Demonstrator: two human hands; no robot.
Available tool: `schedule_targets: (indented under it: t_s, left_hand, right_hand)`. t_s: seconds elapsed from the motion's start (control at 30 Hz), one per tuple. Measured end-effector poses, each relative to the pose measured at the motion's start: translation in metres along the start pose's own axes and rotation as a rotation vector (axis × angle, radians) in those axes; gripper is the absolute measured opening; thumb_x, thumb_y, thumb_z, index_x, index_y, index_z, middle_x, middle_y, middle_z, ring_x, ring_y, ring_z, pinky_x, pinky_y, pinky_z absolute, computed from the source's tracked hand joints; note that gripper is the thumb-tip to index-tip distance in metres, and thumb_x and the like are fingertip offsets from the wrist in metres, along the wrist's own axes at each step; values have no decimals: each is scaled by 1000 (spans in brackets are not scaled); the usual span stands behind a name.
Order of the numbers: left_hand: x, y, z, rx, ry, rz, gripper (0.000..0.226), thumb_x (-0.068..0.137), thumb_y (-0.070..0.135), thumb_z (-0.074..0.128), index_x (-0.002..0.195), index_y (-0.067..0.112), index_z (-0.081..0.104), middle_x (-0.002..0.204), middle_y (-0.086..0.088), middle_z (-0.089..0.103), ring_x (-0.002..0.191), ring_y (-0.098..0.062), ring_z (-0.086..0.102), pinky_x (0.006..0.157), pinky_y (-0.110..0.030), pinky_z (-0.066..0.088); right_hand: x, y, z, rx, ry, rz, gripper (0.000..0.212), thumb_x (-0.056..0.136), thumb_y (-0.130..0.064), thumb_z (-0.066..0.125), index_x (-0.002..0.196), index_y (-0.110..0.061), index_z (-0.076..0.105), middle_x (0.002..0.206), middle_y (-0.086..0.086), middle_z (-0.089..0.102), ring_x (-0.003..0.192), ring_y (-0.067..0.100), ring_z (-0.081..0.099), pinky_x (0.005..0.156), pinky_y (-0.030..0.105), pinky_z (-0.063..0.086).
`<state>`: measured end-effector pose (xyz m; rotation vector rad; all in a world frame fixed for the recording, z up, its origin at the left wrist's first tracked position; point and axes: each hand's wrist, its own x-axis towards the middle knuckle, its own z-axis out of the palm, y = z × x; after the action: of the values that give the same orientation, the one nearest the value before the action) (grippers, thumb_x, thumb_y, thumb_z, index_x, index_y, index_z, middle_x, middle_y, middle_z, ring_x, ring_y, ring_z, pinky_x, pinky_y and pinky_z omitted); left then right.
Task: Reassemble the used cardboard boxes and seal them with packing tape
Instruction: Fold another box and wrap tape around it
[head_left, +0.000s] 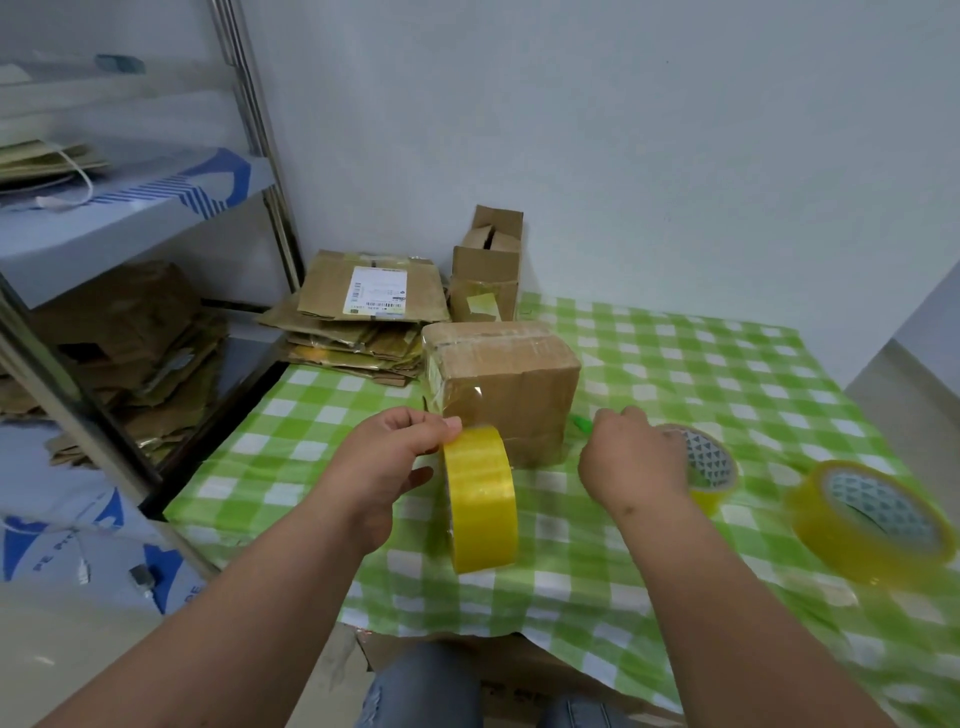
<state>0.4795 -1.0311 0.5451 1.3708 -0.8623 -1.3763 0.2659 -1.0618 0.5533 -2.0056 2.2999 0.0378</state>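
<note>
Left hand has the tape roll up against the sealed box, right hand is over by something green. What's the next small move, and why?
Probably close the right hand on the green tool beside the box and cut the tape. The left hand holds the yellow tape roll on edge against the box's near face, which looks taped already. Whether a strip joins them is unclear.

Looks like a small home packing corner or backroom for a parcel business, not a proper warehouse. Plain white wall (675, 130), a low table under a green-and-white checked plastic cloth (701, 364), and a metal shelving rack (270, 197) stuffed with flattened brown cardboard (130, 338). More flattened used boxes, one with a white shipping label (363, 312), are stacked in the corner, plus fat rolls of yellow packing tape (867, 519) lying around.
</note>
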Motion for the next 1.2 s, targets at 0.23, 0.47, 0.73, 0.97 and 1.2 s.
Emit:
schedule_targets:
  t_s: [0.23,0.47,0.73,0.97,1.2]
  left_hand:
    - [1,-1,5,-33,33,-14,13,80,16,76,75,17,64,92,-6,69,106,-30,63,103,-51,46]
    - [-1,-2,16,-125,120,-33,7,81,13,71,80,16,66,93,-6,68,104,-27,63,98,-47,47]
    - [-5,-2,25,-133,170,-14,9,85,12,66,79,16,63,86,-5,66,90,-22,61,94,-47,47]
    - [-4,-2,28,-154,201,-10,12,83,9,66,74,16,64,78,-4,63,83,-21,58,79,-40,45]
    - [-3,-3,29,-166,216,-11,14,84,10,68,72,16,65,79,-5,65,83,-21,60,79,-40,47]
  right_hand:
    - [-25,15,-31,567,198,-58,31,101,-26,36,129,-28,49,101,1,59,75,19,58,54,27,33]
    - [-39,-23,-43,437,172,-536,19,101,-29,47,116,-37,57,102,-13,55,92,14,54,84,40,45]
    - [-36,-41,-52,164,255,-608,28,102,-33,45,125,-39,59,111,-7,58,107,20,53,93,40,37]
    - [-34,-49,-58,66,301,-626,25,101,-28,47,119,-35,62,99,-5,54,102,22,53,79,35,31]
    - [-33,-56,-56,54,305,-635,26,99,-24,50,120,-33,63,107,0,59,105,25,53,86,37,35]
